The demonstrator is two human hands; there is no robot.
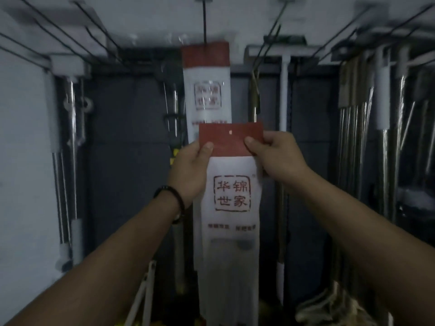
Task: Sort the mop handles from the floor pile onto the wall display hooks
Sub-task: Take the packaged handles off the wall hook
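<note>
**Packaged mop handle held up below the centre hook**

At the far left, bare metal handles (pixel 70 128) are hanging against the white wall, under black wire hooks (pixel 61 36) that are reaching out overhead.

Your left hand (pixel 190 168), with a dark bead bracelet (pixel 175 198) on its wrist, is pinching the left edge of the red header card (pixel 230 141) of the mop-handle package (pixel 231 208). The thumb is lying on the front face and the fingers are curling behind, so the grip is closed on the card.

The package is hanging straight down between your two hands, in front of the dark wall panel (pixel 127 137). Its white sleeve, printed with a red seal, is running out of the bottom of the view. A small punched hole (pixel 230 132) is showing near the top middle of the header.

Above and farther off, a second matching package (pixel 207 90) is hanging on the centre hook (pixel 204 20). The held header is overlapping its lower end.

Your right hand (pixel 277 156) is pinching the header's right edge, thumb in front, its grip also closed on the card.

Just to the right a white pole (pixel 284 90) is hanging. At the far right a bundle of metal handles (pixel 357 137) is hanging too, and pale mop strands (pixel 334 307) are lying near the bottom right.
</note>
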